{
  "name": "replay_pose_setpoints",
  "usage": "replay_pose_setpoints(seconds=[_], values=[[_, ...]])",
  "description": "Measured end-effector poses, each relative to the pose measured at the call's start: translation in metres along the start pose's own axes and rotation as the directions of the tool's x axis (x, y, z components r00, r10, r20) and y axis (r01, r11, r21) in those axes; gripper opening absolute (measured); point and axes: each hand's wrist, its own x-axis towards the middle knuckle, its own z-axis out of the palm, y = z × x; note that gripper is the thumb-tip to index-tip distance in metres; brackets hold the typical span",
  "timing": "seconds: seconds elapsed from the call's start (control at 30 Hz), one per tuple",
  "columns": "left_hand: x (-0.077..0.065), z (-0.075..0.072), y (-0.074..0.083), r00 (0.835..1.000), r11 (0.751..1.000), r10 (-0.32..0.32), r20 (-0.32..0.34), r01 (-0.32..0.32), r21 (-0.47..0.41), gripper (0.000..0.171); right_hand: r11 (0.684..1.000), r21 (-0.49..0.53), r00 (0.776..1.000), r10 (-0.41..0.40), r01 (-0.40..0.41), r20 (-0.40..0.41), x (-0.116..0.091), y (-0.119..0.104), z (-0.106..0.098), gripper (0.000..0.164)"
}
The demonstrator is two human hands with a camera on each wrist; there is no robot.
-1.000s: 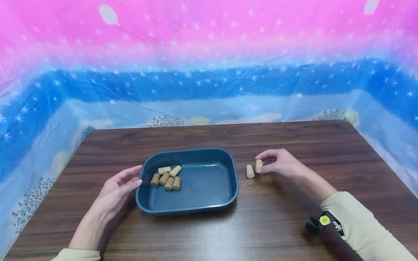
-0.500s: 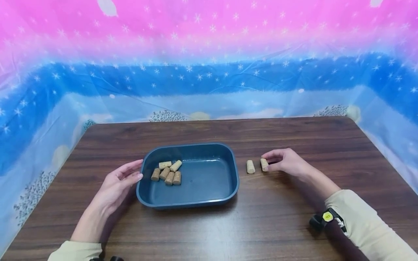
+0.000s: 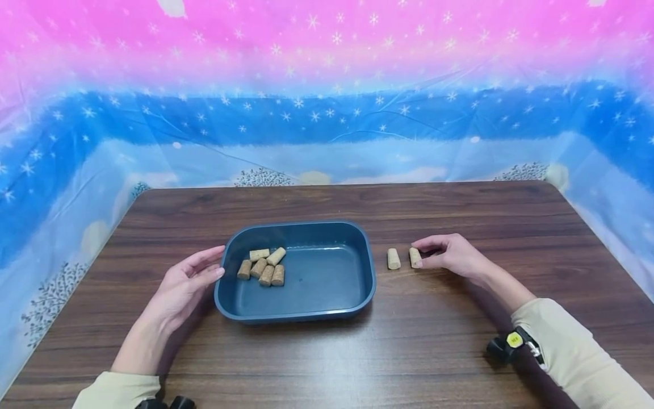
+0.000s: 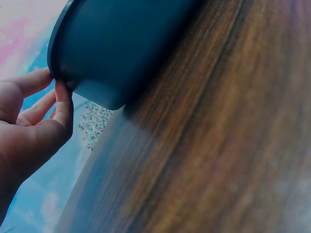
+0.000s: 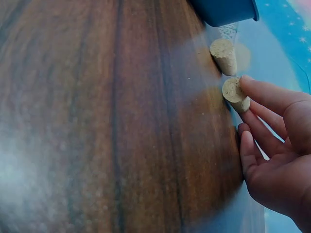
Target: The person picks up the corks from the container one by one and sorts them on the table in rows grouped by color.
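In the head view, a dark blue plastic tub (image 3: 327, 312) sits on the table, with several corks (image 3: 277, 275) lying in its left part. My left hand (image 3: 176, 287) holds the tub's left rim with fingertips and thumb; the left wrist view shows those digits at the rim (image 4: 54, 53). To the right of the tub, my right hand (image 3: 455, 254) pinches a pale cork (image 3: 414, 258) between thumb and fingers, close over the table. Just left of it, another pale cork (image 3: 393, 259) stands upright. Both corks show in the right wrist view, with the thumb (image 5: 267, 92) against the held one.
The brown wood-grain table (image 3: 327, 363) carries everything. Behind and beside it hangs a pink and blue cloth (image 3: 317, 119) with white snowflakes. A black strap device with a yellow tag (image 3: 514, 339) sits at the right cuff.
My right hand has shifted a little right with its cork, widening the gap to the other pale cork. The left hand stays at the tub's rim. The head view has tilted slightly.
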Motion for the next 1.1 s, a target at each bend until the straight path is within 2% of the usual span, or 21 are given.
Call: replay_pose_setpoints(seconds=[0.4,0.83,1.1], values=[[0.0004,0.0004,0.0006,1.000,1.000,-0.008,-0.005,0.008,-0.001,0.034,0.998,-0.057,1.000,0.004,-0.003,0.003,0.0006,-0.0026,0.0019,0.050],[-0.0004,-0.0014,0.0006,1.000,1.000,-0.017,-0.007,0.017,0.025,0.038,0.998,-0.062,1.000,-0.014,0.015,0.014,0.0027,-0.0010,0.0028,0.051],[-0.0008,-0.0006,0.0019,0.999,0.999,-0.032,-0.017,0.033,0.032,0.039,0.998,0.032,0.999,-0.050,0.050,0.016,0.0008,0.0018,-0.0005,0.057]])
